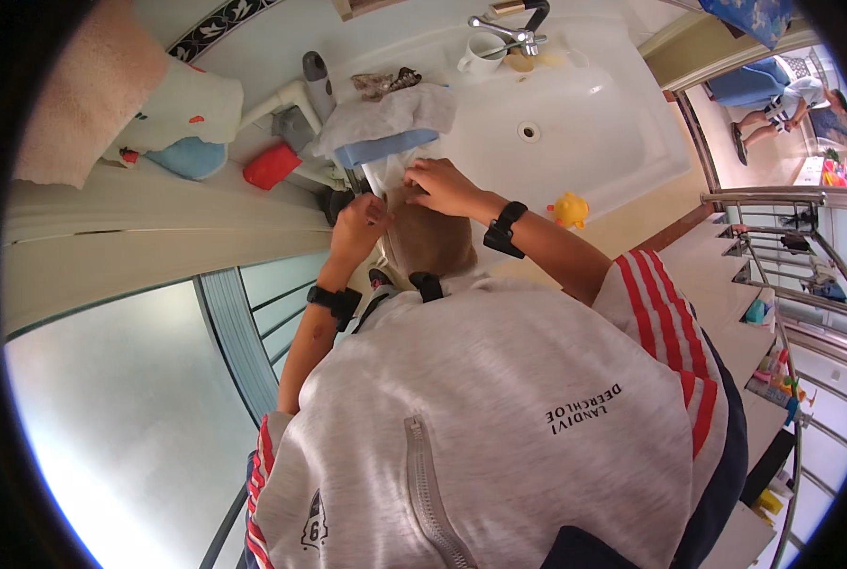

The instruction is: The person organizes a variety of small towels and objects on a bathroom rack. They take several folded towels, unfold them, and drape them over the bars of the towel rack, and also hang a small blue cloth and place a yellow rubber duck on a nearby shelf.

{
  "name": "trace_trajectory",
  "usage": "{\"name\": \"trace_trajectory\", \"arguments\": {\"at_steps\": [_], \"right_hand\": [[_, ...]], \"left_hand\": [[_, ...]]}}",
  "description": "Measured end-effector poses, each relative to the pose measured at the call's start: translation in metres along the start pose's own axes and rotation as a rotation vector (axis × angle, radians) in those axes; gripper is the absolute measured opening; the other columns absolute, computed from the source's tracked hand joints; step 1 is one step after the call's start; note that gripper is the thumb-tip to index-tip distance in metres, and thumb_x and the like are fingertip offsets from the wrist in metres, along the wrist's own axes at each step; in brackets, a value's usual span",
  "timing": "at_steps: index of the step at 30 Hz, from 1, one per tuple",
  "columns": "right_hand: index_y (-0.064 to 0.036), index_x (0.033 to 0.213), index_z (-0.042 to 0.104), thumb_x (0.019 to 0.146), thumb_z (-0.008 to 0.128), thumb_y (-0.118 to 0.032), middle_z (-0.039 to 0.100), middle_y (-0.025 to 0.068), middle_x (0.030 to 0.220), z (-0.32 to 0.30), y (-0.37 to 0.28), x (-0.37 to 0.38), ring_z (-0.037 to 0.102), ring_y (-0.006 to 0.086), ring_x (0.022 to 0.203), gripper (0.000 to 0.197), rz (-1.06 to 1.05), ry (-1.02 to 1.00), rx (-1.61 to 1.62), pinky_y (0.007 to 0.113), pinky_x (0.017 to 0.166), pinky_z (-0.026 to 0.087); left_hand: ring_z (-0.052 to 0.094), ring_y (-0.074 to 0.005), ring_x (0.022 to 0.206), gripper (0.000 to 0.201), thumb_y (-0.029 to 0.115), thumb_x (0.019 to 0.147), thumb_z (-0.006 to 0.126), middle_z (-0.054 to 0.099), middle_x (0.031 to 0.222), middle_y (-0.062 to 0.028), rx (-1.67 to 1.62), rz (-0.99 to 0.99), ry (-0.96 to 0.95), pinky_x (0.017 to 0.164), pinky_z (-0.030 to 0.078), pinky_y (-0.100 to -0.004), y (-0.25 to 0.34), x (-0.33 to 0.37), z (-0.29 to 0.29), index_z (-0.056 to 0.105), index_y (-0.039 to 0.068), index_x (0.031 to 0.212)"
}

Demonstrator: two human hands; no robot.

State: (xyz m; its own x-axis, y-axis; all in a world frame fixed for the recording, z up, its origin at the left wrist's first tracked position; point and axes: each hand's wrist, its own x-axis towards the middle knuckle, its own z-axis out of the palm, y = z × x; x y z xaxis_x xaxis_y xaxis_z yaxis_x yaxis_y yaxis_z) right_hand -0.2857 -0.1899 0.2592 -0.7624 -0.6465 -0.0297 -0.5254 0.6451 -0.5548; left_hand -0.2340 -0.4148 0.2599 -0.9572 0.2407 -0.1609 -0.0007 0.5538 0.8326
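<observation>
Both my hands reach forward over a brownish, rounded thing [431, 239] in front of my body; it may be a bin or bag, but I cannot tell which. My left hand [360, 226] is at its left edge, fingers curled together. My right hand [440, 188] is over its far edge, fingers bent and pinched. Whitish, thin material [385, 175] shows between the hands, and what the fingertips grip is too small to make out. Just beyond lies a white soft pack with a blue band [385, 147] at the washbasin's left end.
The white washbasin [622, 142] spreads ahead and right, with a chrome tap [509, 36] and a white mug [481, 55]. A yellow toy duck [568, 210] sits on its near rim. Towels [191, 114] hang left, near a red object [272, 166]. Metal railings [793, 204] and another person [793, 104] are at right.
</observation>
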Motion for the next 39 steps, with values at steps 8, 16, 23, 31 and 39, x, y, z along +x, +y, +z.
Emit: {"name": "trace_trajectory", "arguments": {"at_steps": [8,16,23,31,39], "right_hand": [[-0.0047,0.104,0.051,0.085,0.069,-0.014,0.065,0.0148,0.092,-0.044,-0.042,-0.021,0.062,0.0339,0.086,0.028,-0.003,0.033,0.384,0.041,0.075,0.048],[-0.0042,0.103,0.06,0.08,0.076,-0.021,0.066,0.0125,0.088,-0.067,-0.054,-0.033,0.062,0.0315,0.082,0.033,-0.082,0.154,0.271,0.039,0.076,0.049],[-0.0008,0.095,0.063,0.082,0.077,-0.026,0.066,0.0106,0.082,-0.072,-0.072,-0.03,0.062,0.0194,0.077,0.031,0.062,0.142,0.672,0.032,0.072,0.049],[0.0003,0.101,0.061,0.084,0.076,-0.025,0.065,0.0057,0.085,-0.092,-0.099,-0.003,0.062,0.0117,0.078,0.034,0.091,0.284,0.847,0.028,0.07,0.05],[-0.0036,0.115,0.05,0.087,0.072,-0.009,0.063,0.0061,0.097,-0.106,-0.117,0.023,0.061,0.0108,0.082,0.037,-0.126,0.717,1.034,0.027,0.07,0.05]], "left_hand": [[0.058,-0.0114,0.083,0.022,0.003,0.089,0.063,0.055,0.085,-0.0055,-0.183,0.067,-0.131,0.077,0.046,-0.0261,0.043,-0.031,-0.03,0.049,0.002,0.107],[0.055,-0.011,0.09,0.021,-0.001,0.092,0.057,0.057,0.098,-0.0045,-0.423,0.248,0.14,0.082,0.043,-0.0248,0.069,-0.059,-0.061,0.047,0.001,0.11],[0.059,-0.0131,0.096,0.023,0.004,0.095,0.06,0.064,0.103,-0.0084,-0.529,0.133,0.348,0.088,0.045,-0.0261,0.061,-0.071,-0.087,0.048,-0.002,0.115],[0.061,-0.0142,0.098,0.027,0.003,0.093,0.063,0.066,0.106,-0.0094,-0.631,0.152,0.459,0.09,0.047,-0.028,0.066,-0.07,-0.096,0.049,-0.002,0.116],[0.049,-0.0068,0.073,0.036,-0.005,0.09,0.064,0.048,0.085,0.0006,-0.438,0.284,0.738,0.066,0.045,-0.0208,0.074,-0.06,-0.104,0.04,0.004,0.115]]}}
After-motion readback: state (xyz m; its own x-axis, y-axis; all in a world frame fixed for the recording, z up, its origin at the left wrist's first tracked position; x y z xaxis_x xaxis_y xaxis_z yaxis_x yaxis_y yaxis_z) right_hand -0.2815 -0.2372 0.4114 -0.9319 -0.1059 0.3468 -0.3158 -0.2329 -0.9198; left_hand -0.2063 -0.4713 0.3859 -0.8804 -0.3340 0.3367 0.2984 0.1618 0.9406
